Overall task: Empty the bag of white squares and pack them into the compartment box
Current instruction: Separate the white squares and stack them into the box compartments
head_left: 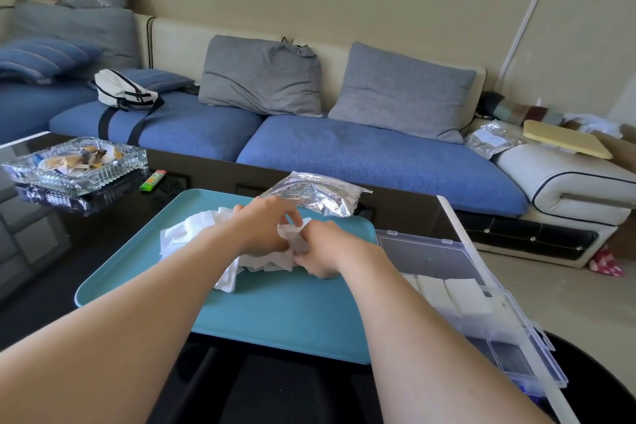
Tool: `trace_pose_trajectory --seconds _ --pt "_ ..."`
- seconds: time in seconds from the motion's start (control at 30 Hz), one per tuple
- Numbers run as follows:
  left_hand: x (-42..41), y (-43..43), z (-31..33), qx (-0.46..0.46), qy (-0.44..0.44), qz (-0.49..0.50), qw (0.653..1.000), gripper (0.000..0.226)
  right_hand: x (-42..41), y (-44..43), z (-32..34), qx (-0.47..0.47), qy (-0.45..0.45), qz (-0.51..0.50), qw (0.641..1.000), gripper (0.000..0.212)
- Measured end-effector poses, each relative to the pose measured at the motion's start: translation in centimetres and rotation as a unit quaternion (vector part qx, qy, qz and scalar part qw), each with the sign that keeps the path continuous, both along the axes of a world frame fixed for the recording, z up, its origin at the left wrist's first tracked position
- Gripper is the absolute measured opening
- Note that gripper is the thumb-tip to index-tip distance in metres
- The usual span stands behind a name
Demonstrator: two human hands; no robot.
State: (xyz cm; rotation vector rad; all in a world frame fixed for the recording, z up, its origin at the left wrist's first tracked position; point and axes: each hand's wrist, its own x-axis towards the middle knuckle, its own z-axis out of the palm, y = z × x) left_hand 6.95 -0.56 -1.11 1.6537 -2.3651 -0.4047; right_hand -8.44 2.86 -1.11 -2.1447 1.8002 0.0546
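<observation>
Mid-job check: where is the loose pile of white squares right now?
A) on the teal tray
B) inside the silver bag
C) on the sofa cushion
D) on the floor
A: the white squares lie heaped on the teal tray, with the left hand and right hand gripping some; the silver bag lies behind them.

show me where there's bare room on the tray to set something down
Bare: near half of the teal tray, between the forearms, below the white squares; also its far left corner. Crowded: the middle, where left hand and right hand grip squares, and the far edge by the foil bag.
</observation>
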Motion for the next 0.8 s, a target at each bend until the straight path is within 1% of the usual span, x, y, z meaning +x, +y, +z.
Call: trace_pose_trajectory --seconds 0.03,0.07,0.13,0.17,0.27,0.33,0.47,0.53,0.67,0.73,0.8 --pt "-0.1 0.2 0.2 0.0 0.013 -0.014 1.0 0.038 -0.4 0.2 0.1 0.021 -0.003 -0.007 1.0 0.03" --pt "-0.3 0.4 0.3 -0.004 0.023 -0.025 0.999 0.038 -0.7 0.4 0.2 0.041 -0.012 -0.011 0.999 0.03" --pt "-0.6 0.8 0.5 -0.01 0.046 -0.042 0.998 0.035 -1.4 0.8 0.5 0.063 -0.028 -0.028 0.997 0.016" --pt "-0.7 1.0 0.6 -0.012 0.059 -0.052 0.997 0.033 -1.9 1.0 0.7 0.061 -0.031 -0.033 0.997 0.014" --pt "-0.8 1.6 1.2 -0.023 0.065 -0.081 0.994 0.028 -3.3 2.0 1.5 0.043 -0.028 -0.038 0.998 0.019" --pt "-0.9 2.0 1.6 -0.024 0.069 -0.101 0.992 0.024 -4.2 2.7 1.8 0.03 -0.026 -0.043 0.998 0.018" --pt "-1.3 2.7 1.7 0.008 0.085 -0.134 0.987 0.012 -5.5 4.1 2.0 0.018 -0.008 -0.049 0.999 0.013" --pt "-1.7 3.0 1.6 0.02 0.082 -0.138 0.987 0.009 -5.9 4.8 2.1 0.029 0.016 -0.043 0.999 0.006" --pt "-2.6 3.5 1.6 0.017 0.085 -0.129 0.988 0.001 -6.2 5.4 2.5 0.003 0.078 -0.035 0.996 0.017" --pt "-3.0 3.7 1.8 0.004 0.104 -0.122 0.987 0.003 -6.2 5.9 3.0 -0.025 0.08 -0.035 0.996 0.018" --pt "-3.2 3.9 2.0 -0.017 0.125 -0.111 0.986 0.006 -6.4 6.1 3.5 -0.046 0.058 -0.041 0.996 0.014"
